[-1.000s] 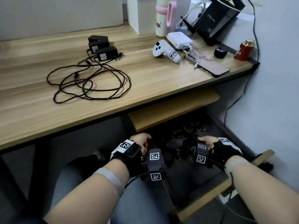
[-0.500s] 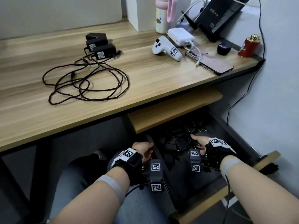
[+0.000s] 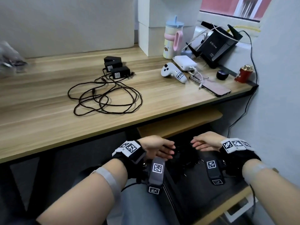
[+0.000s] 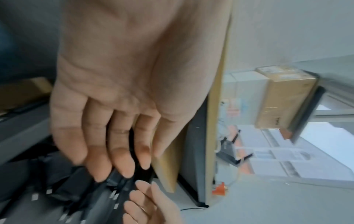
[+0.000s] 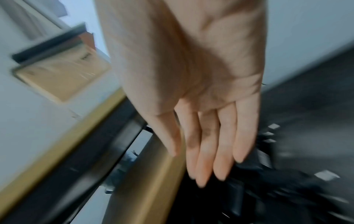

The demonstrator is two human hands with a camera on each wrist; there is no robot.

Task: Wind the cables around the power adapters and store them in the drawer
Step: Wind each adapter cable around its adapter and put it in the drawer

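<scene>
Three black power adapters (image 3: 115, 67) sit bunched on the wooden desk (image 3: 48, 114), their cables (image 3: 103, 96) sprawled loose in front of them. Down below, the drawer (image 3: 235, 200) is pulled out with more black adapters (image 3: 186, 158) piled inside. Left hand (image 3: 155, 147) and right hand (image 3: 206, 142) hover over that pile, fingers straight, gripping nothing.

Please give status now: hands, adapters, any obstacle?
Left hand and right hand open over drawer. Three adapters on desk, cables unwound. No obstacle.
</scene>
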